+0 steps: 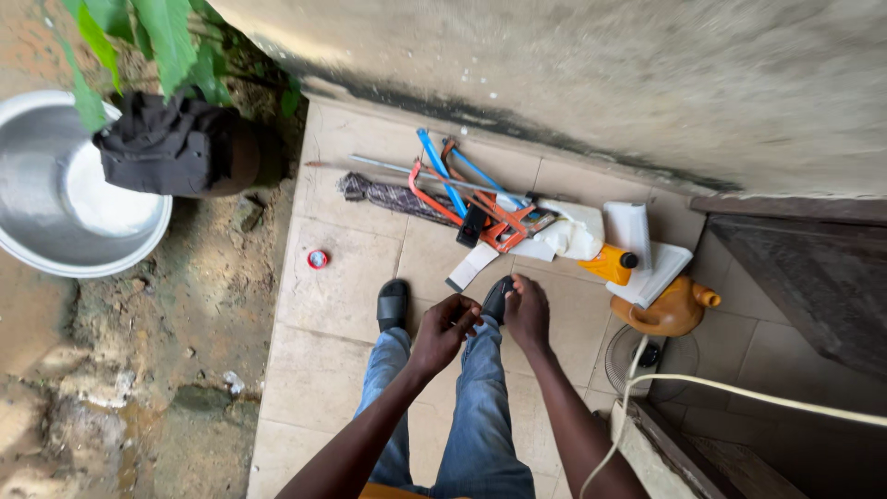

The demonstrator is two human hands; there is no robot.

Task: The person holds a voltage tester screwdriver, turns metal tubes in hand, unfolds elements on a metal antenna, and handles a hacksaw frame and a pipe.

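**Hands meeting above your knees**

Your left hand and right hand come together over your jeans, fingers curled narrow; you cannot tell whether they pinch anything. Beyond your black slippers, hacksaws and an orange jug lie on the tiled floor by the wall. A metal basin sits well apart on the dirt.

Single head-worn view, steeply downward past both hands onto tiled floor.
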